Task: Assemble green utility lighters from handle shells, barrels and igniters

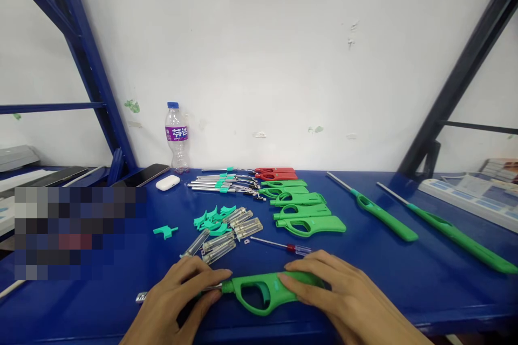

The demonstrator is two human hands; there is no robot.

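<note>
1. Head view: the green lighter (269, 291) lies flat on the blue surface (404, 275) at 6 o'clock, close to the near edge, with its thin metal tube (141, 297) pointing to 9 o'clock.
2. My left hand (178, 296) has its grip closed at the neck, where the tube meets the plastic. My right hand (340, 296) is closed over the handle end, fingers draped on top.
3. I judge it light and hollow. The shell is stiff, but smooth enough to slide. The tube looks like the part that would bend, so the handle behind the trigger loop and the neck are the sound places to hold.
4. At 12 o'clock lie green housings (303, 210), and beyond them red housings (275, 173). Bare tubes (222, 182), clear tanks (226, 234), green triggers (212, 219) and a small screwdriver (283, 247) lie nearby.
5. Two finished lighters (380, 214) lie at 2 o'clock.
6. Containers: a capped clear bottle (177, 137) stands at 11 o'clock against the wall and looks nearly empty. A white earbud case (167, 182) beside it is closed, so I cannot tell what it holds.
</note>
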